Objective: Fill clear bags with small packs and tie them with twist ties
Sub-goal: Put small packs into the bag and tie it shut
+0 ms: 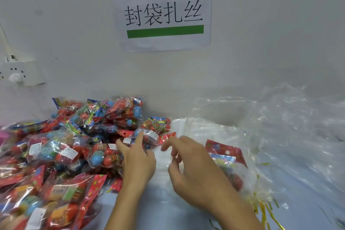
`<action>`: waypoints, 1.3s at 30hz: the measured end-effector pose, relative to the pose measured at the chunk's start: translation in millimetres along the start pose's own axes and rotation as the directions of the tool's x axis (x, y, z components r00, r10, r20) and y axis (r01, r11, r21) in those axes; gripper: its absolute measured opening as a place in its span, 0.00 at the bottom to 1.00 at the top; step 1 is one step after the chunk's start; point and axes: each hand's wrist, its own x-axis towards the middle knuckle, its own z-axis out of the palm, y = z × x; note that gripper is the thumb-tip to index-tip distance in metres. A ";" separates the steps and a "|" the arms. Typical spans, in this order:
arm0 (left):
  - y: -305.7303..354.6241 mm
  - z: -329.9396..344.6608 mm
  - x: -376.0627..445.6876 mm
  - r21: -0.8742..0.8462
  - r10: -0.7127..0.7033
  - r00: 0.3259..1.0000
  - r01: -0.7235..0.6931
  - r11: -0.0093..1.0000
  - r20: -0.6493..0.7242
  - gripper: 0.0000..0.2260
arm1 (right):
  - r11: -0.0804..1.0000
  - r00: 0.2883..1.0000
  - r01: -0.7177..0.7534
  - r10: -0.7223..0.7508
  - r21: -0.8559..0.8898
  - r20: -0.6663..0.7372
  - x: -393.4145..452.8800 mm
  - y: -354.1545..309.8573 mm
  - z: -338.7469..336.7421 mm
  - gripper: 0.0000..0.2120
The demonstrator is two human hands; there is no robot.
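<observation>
A big heap of small packs (61, 147), clear wrappers with red and blue balls inside, covers the left half of the table. My left hand (137, 160) reaches into its right edge, fingers spread and touching packs, gripping nothing that I can see. My right hand (188, 162) hovers just right of it over flat clear bags (203, 132), fingers loosely curled and blurred by motion. One clear bag (229, 157) to the right of my right hand holds a red-headed pack. Gold twist ties (265, 209) lie scattered at the lower right.
A loose pile of crumpled clear plastic (291, 117) fills the right side. A white wall with a paper sign (162, 11) stands right behind the table. A white power socket (20, 73) sits on the wall at the left.
</observation>
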 end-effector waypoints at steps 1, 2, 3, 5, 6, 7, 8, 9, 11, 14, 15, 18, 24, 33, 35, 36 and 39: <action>-0.8 1.0 0.7 -0.016 -0.020 1.000 0.020 1.000 -0.004 0.29 | 0.999 0.998 -0.034 0.036 -0.041 0.056 -2.2 4.7 4.6 0.14; -2.2 0.9 2.0 -0.022 -0.040 0.999 0.040 0.999 -0.001 0.30 | 0.996 0.994 -0.070 0.074 -0.047 0.082 -3.3 7.4 6.5 0.14; -4.3 0.1 3.8 -0.017 -0.059 0.998 0.059 0.998 0.008 0.29 | 0.994 0.991 -0.103 0.105 -0.033 0.078 -3.3 8.9 6.7 0.14; -6.9 -0.7 6.2 -0.010 -0.077 0.997 0.077 0.997 0.010 0.25 | 0.989 0.988 -0.149 0.149 -0.015 0.035 -2.5 10.7 5.2 0.13; -7.1 -0.3 6.5 -0.021 -0.064 0.998 0.064 0.998 -0.010 0.22 | 0.986 0.986 -0.166 0.166 -0.020 0.015 -2.0 11.9 4.4 0.13; -6.8 0.3 6.2 -0.030 -0.036 0.998 0.035 0.999 -0.043 0.19 | 0.983 0.983 -0.182 0.182 -0.029 0.001 -2.0 13.3 3.7 0.14; -6.1 0.7 5.1 -0.026 0.000 0.996 -0.002 1.000 -0.084 0.15 | 0.980 0.980 -0.197 0.197 -0.037 -0.004 -2.4 14.3 3.1 0.14; -5.4 0.7 4.3 -0.013 0.039 0.990 -0.042 0.999 -0.135 0.12 | 0.977 0.978 -0.209 0.209 -0.039 -0.004 -2.8 14.6 2.5 0.14; -1.9 -1.8 2.8 0.021 0.100 0.965 -0.098 0.995 -0.244 0.07 | 0.975 0.976 -0.218 0.218 -0.029 -0.001 -3.0 15.1 2.0 0.14; 10.4 -12.2 -1.3 0.058 0.129 0.917 -0.116 0.992 -0.377 0.03 | 0.978 0.978 -0.208 0.209 0.013 -0.023 -1.9 14.4 1.3 0.14; 14.8 -15.6 -2.3 0.059 0.140 0.902 -0.128 0.990 -0.409 0.04 | 0.979 0.979 -0.201 0.201 0.024 -0.032 -1.3 14.5 2.1 0.14; 28.5 -25.0 -3.9 0.016 0.187 0.870 -0.202 0.979 -0.457 0.06 | 0.982 0.980 -0.182 0.186 0.056 -0.075 0.6 14.8 4.6 0.14; 52.4 -41.5 -7.5 -0.280 0.236 0.819 -0.426 0.860 -0.522 0.08 | 0.903 0.926 -0.261 0.334 0.341 -0.178 8.1 14.6 0.7 0.11; 55.7 -26.0 -18.0 -0.613 0.420 0.906 -0.366 0.700 -0.062 0.08 | 0.312 0.787 -0.256 0.617 0.915 0.010 14.9 14.0 -27.5 0.08; 49.6 -18.5 -13.9 -0.546 0.403 0.910 -0.386 0.744 -0.094 0.08 | 0.427 0.739 -0.252 0.664 0.869 -0.112 14.4 20.9 -28.2 0.06; 44.0 -13.4 -11.1 -0.481 0.383 0.916 -0.392 0.784 -0.122 0.09 | 0.451 0.726 -0.247 0.672 0.858 -0.144 13.8 23.9 -29.6 0.06; 21.3 5.1 -4.7 -0.188 0.376 0.925 -0.381 0.905 -0.062 0.13 | 0.495 0.731 -0.255 0.661 0.831 -0.170 10.7 30.9 -35.5 0.11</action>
